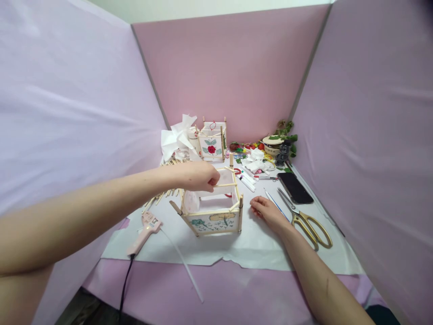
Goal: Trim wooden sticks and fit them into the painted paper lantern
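A square lantern-like frame (216,223) of thin wooden sticks, with painted paper sides, stands upright on the white sheet in front of me. My left hand (204,176) reaches over its top with curled fingers, pinching a thin wooden stick (226,184) that lies across the upper opening. Part of that stick is hidden by the hand. To the frame's right, my right hand (265,211) rests on the sheet, fingers loosely bent and nothing visible in them. It is apart from the frame, near a white-and-blue pen (275,204).
A pink glue gun (145,234) with a glue stick and black cord lies left. Gold-handled scissors (306,223) and a phone (295,188) lie right. Behind are a finished-looking paper lantern (212,146), loose sticks (165,194), crumpled tissue (253,160), markers (246,182) and a pot (272,146).
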`<state>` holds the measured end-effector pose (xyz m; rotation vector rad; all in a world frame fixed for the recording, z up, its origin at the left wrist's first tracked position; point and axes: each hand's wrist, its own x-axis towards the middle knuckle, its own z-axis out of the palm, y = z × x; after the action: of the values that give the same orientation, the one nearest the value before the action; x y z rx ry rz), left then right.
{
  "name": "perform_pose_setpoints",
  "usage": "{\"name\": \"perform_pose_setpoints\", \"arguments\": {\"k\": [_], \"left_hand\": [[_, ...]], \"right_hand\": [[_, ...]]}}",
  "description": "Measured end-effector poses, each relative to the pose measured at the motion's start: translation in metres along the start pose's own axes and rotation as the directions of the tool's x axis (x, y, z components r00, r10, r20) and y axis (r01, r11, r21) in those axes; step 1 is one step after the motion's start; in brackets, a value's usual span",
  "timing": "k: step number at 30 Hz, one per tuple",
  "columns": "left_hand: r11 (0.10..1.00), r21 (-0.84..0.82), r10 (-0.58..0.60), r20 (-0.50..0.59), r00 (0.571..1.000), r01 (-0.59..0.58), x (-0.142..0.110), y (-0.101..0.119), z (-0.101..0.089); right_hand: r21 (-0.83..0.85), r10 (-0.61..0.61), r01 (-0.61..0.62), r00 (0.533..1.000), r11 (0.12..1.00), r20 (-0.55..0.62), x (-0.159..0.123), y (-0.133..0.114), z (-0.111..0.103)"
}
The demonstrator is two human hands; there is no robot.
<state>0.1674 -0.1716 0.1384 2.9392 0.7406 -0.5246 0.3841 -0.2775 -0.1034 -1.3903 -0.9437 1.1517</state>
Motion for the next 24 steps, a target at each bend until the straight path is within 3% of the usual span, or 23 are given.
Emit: {"name": "perform_pose_setpoints", "arguments": {"k": [18,21,24], "left_hand": [[0.998,-0.057,0.009,-0.006,1.000,-0.010,0.005,-0.001,0.004],[0.998,-0.060,-0.023,0.010,1.000,0.024,0.004,-0.001,0.003],[0.988,-0.145,-0.054,-0.068,0.996,0.044,-0.007,-0.008,-0.002]], "right_hand": [[-0.026,-0.016,0.017,1.000,1.000,0.014,0.000,0.000,0.001],[-0.013,-0.003,0.003,1.000,1.000,0.008,-0.001,-0.006,0.001],[-0.009,-0.034,0.034,0.999,0.999,-0.001,-0.005,-0.022,0.001]]}}
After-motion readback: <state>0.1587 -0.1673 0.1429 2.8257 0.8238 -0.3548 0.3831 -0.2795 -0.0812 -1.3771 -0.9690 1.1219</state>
